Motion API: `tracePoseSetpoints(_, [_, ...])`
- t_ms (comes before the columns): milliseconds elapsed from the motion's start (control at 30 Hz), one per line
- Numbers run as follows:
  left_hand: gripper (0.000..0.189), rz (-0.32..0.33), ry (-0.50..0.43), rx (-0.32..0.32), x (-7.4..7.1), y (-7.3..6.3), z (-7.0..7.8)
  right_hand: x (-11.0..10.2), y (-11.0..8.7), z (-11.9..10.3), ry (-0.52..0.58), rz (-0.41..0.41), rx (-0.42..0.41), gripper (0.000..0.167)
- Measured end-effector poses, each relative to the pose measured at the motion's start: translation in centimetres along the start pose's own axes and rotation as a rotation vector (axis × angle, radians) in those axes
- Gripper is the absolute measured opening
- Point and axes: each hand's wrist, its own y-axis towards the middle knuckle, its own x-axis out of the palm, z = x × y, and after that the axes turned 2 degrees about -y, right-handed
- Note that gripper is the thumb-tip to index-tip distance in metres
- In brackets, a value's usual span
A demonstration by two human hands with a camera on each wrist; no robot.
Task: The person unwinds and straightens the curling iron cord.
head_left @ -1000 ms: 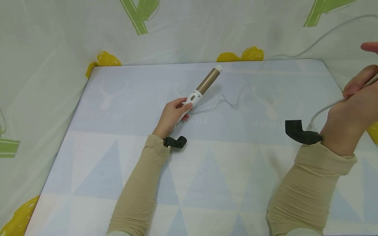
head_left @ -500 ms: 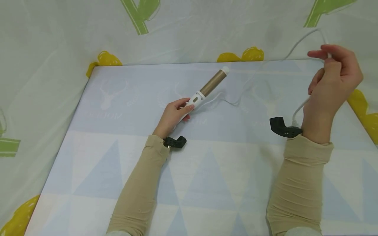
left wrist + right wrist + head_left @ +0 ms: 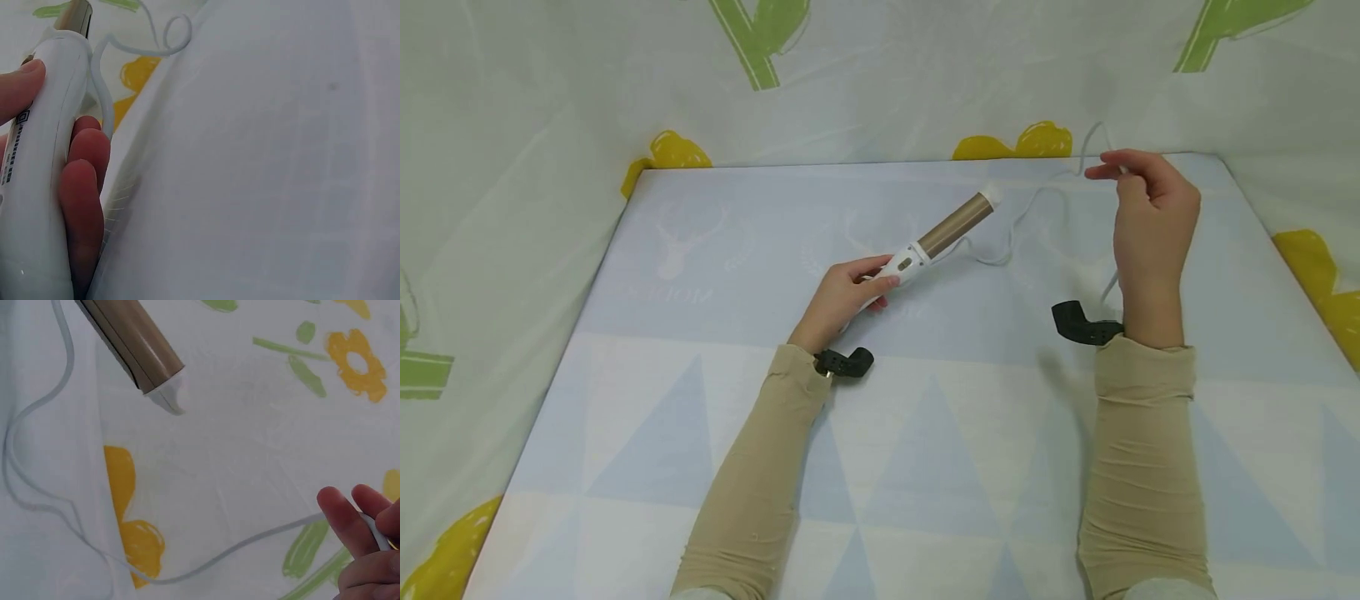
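Note:
My left hand [image 3: 846, 293] grips the white handle of a curling iron [image 3: 957, 225], its gold barrel pointing up and to the right. In the left wrist view the thumb lies on one side of the white handle [image 3: 44, 162] and the fingers [image 3: 84, 194] curl round the other. Farther right, my right hand [image 3: 1153, 221] is raised and holds the white power cord [image 3: 1084, 150] between thumb and fingers. In the right wrist view the cord [image 3: 231, 551] runs from those fingers toward the left, below the barrel's pale tip [image 3: 169, 397]. The cord's plug end is hard to make out.
A table with a blue and white patterned cover [image 3: 925, 433] lies under both hands. Slack cord [image 3: 992, 260] loops behind the curling iron. A pale curtain [image 3: 880, 75] with green and yellow prints hangs behind the table's far edge. Black wrist cameras [image 3: 846, 362] stick out from both wrists.
My right hand has come left from the right edge of view, bringing the cord with it. The curling iron has tilted lower, its tip swinging to the right.

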Motion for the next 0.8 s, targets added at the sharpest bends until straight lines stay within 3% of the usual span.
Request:
tracePoseSetpoints(233, [0.043,-0.035,0.067,0.015,0.0,-0.1,0.3,0.9,0.5,1.9,-0.042,-0.052,-0.007,0.039])
tracePoseSetpoints(367, [0.04,-0.052,0.174,0.052,0.0,-0.2,0.5,1.5,0.5,2.5,-0.118,-0.109,0.025,0.037])
tracePoseSetpoints(567, [0.04,-0.08,0.312,0.063,0.0,-0.3,0.6,2.7,-0.1,2.6,-0.175,-0.195,0.001,0.036])
tracePoseSetpoints(800, [0.041,-0.114,0.428,0.139,0.1,-0.1,0.8,4.1,-1.1,2.3,-0.25,-0.327,-0.035,0.036])
